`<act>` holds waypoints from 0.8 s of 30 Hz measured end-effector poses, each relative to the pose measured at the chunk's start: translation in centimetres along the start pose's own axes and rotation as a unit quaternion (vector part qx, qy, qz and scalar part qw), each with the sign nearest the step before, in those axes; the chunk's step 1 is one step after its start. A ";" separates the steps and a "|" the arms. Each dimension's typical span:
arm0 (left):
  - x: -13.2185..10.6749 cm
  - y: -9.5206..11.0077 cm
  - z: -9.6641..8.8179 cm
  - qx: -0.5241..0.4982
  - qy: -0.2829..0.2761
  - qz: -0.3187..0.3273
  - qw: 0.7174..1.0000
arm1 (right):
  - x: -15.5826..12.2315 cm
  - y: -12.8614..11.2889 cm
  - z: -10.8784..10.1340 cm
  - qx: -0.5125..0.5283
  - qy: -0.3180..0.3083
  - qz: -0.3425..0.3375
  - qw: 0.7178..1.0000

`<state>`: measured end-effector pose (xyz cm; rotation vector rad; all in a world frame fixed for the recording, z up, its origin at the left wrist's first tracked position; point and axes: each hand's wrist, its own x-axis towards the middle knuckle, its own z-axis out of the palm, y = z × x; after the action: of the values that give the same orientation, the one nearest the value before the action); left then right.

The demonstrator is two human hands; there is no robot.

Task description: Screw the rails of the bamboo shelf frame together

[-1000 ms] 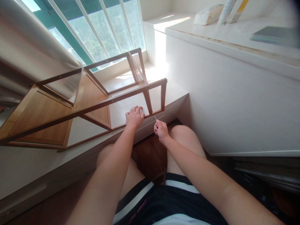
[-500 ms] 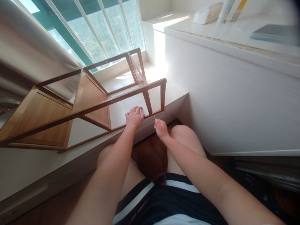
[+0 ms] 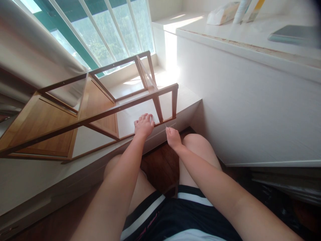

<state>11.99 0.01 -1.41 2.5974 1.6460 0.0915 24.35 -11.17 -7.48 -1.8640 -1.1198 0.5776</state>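
Observation:
A brown wooden shelf rack (image 3: 100, 115) lies on its side along the white window ledge, with its slatted shelves standing up between the side rails. My left hand (image 3: 144, 125) is curled over the rack's near lower rail, holding it, and the undersides of the fingers are hidden. Just to the right, my right hand (image 3: 173, 138) is closed in a fist around a thin metal tool like a hex key (image 3: 165, 125). Its slim shaft reaches from the fingers to the rail, by the joint of a crosspiece. The rest of the tool is covered by the fist.
A white cabinet side (image 3: 245, 100) rises close on the right. On its counter (image 3: 225, 38) are a tissue pack (image 3: 222, 14), a tube and a dark flat device (image 3: 294, 34). A curtain (image 3: 47, 50) hangs at the left by the barred window (image 3: 110, 33). My knees flank the dark floor.
My right hand has shifted very slightly to the right and turned a little, still closed on the tool. The left hand and the rack stay where they were.

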 end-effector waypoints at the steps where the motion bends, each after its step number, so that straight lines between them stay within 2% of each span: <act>1: 0.0 0.0 0.0 0.000 -0.001 -0.001 1.000 | 0.0 0.1 0.2 0.053 -0.003 0.007 0.999; 4: 0.0 0.1 -0.1 0.003 -0.004 -0.004 1.000 | 0.0 0.1 1.1 0.226 -0.012 0.054 0.973; 8: 0.0 0.0 0.0 0.000 -0.001 -0.002 1.000 | -0.2 -0.3 1.8 0.408 -0.033 0.120 0.905; 10: 0.0 0.0 0.0 -0.003 0.004 0.000 1.000 | -0.4 -0.6 1.8 0.453 -0.041 0.137 0.880; 15: -0.1 0.1 -0.2 0.003 -0.004 -0.003 1.000 | -1.2 -0.9 1.4 0.509 -0.055 0.164 0.843; 18: -0.1 0.2 -0.3 0.005 -0.004 -0.004 1.000 | -1.5 -0.9 1.2 0.522 -0.073 0.164 0.834; 24: 0.0 -0.1 0.1 -0.003 0.011 0.004 1.000 | -0.8 -0.6 1.2 0.486 -0.055 0.153 0.859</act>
<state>11.95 0.07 -1.55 2.6082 1.6399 0.1268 22.78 -11.25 -7.59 -1.0989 -0.4114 1.1800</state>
